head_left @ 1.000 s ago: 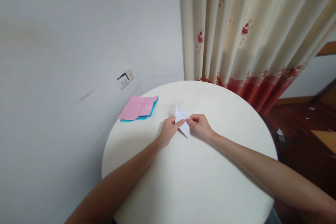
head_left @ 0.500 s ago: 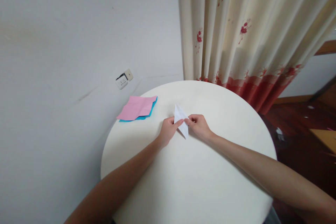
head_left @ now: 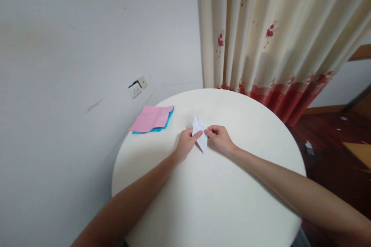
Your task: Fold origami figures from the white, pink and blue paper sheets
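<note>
A round white table [head_left: 214, 200] stands beside a scuffed pale wall [head_left: 87, 31] bearing a socket [head_left: 135, 90], near a cream, red-flowered curtain [head_left: 284, 54] with a red lower band, while dark reddish flooring [head_left: 324, 133] shows to the right.

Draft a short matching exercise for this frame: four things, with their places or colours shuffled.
1. folded white paper
2. pink sheet
3. curtain
4. wall socket

A. cream and red
B. lying over blue paper
C. set in the white wall
D. held by the left hand and right hand

Pairs: 1-D; 2-B; 3-A; 4-C
</note>
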The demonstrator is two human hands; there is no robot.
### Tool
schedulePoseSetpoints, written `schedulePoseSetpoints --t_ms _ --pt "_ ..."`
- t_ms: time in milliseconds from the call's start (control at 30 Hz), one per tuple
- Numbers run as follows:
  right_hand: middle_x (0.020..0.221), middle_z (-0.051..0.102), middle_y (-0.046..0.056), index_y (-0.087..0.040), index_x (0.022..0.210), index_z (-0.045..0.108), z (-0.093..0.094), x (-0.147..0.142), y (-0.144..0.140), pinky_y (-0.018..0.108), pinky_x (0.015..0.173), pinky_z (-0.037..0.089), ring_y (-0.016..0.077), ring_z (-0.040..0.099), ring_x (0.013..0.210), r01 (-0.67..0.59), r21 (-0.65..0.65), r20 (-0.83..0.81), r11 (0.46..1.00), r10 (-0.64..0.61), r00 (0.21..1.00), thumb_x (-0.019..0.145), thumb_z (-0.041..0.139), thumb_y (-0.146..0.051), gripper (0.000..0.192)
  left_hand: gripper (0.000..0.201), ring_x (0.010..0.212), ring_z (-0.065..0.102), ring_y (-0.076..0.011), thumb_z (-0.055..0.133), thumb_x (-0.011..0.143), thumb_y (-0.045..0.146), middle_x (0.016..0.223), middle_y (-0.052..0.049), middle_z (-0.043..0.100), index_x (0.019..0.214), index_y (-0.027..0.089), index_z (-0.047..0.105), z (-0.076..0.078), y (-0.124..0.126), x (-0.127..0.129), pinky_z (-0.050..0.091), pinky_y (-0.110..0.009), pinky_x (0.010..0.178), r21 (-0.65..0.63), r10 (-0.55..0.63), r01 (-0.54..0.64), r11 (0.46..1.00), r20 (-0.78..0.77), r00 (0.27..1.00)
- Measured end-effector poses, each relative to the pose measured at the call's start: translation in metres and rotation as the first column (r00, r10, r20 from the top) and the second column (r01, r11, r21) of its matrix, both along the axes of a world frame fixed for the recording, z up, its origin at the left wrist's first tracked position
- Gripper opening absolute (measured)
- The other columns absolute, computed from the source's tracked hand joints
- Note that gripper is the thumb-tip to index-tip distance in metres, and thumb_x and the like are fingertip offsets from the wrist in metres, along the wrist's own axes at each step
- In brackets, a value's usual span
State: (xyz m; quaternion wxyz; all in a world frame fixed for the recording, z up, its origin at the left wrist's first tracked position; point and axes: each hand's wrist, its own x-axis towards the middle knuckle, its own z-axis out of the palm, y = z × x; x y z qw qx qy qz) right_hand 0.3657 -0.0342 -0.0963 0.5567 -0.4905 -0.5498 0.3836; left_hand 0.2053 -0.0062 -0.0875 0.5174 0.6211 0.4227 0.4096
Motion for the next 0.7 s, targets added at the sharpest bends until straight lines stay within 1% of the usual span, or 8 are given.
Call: schedulePoseSetpoints --t_ms 133,267,367,533,633,700 --pt "0.071 0.064 0.003 -0.016 0.079 0.068 0.007 0.003 0.000 0.027 0.060 0.041 0.0152 0.053 0.065 0.036 0.028 -0.072 0.999 -0.034 0.997 0.080 0.058 -0.043 0.029 0.039 0.070 0.062 -0.0188 0.073 0.073 0.049 0.082 -0.006 0.073 0.085 0.011 0.073 0.000 -0.001 0.001 0.044 -0.026 0.065 -0.010 -0.032 0.032 0.999 -0.021 0.999" --pt "0.076 0.064 0.004 -0.017 0.096 0.066 0.012 0.009 0.003 0.027 0.059 0.042 0.0152 0.055 0.067 0.092 0.037 -0.156 0.995 -0.085 0.984 0.083 0.056 -0.045 0.033 0.039 0.070 0.061 -0.0190 0.073 0.073 0.048 0.079 -0.006 0.072 0.083 0.010 0.074 0.000 -0.003 0.001 0.043 -0.026 0.064 -0.023 -0.113 0.112 0.993 -0.052 0.992" --pt "0.083 0.065 0.005 -0.018 0.104 0.064 0.015 0.014 0.004 0.026 0.059 0.042 0.0152 0.056 0.070 0.095 0.061 -0.190 0.994 -0.082 0.978 0.083 0.056 -0.043 0.034 0.040 0.067 0.060 -0.0184 0.074 0.071 0.049 0.076 -0.005 0.071 0.082 0.010 0.074 0.001 -0.005 0.000 0.041 -0.026 0.062 -0.037 -0.168 0.165 0.986 -0.092 0.981" --pt "0.092 0.065 0.005 -0.019 0.106 0.064 0.018 0.017 0.004 0.027 0.061 0.044 0.0162 0.058 0.076 0.031 0.114 -0.213 0.993 -0.006 0.977 0.082 0.059 -0.042 0.033 0.044 0.064 0.058 -0.0175 0.071 0.073 0.053 0.072 -0.005 0.069 0.081 0.010 0.073 0.004 -0.008 -0.001 0.038 -0.025 0.060 -0.069 -0.267 0.261 0.963 -0.100 0.958" --pt "0.093 0.067 0.006 -0.020 0.105 0.065 0.019 0.016 0.002 0.027 0.063 0.045 0.0173 0.058 0.079 0.019 0.119 -0.186 0.993 0.003 0.983 0.082 0.059 -0.042 0.032 0.046 0.064 0.058 -0.0175 0.071 0.072 0.055 0.071 -0.004 0.068 0.080 0.010 0.072 0.007 -0.009 -0.001 0.038 -0.025 0.060 -0.079 -0.281 0.274 0.959 -0.099 0.955" --pt "0.089 0.067 0.005 -0.020 0.101 0.067 0.018 0.016 0.002 0.027 0.064 0.046 0.0175 0.058 0.079 0.024 0.125 -0.160 0.992 -0.004 0.987 0.082 0.060 -0.041 0.029 0.046 0.063 0.057 -0.0175 0.071 0.072 0.056 0.071 -0.004 0.067 0.079 0.011 0.072 0.008 -0.010 -0.001 0.037 -0.025 0.059 -0.083 -0.272 0.264 0.961 -0.103 0.957"
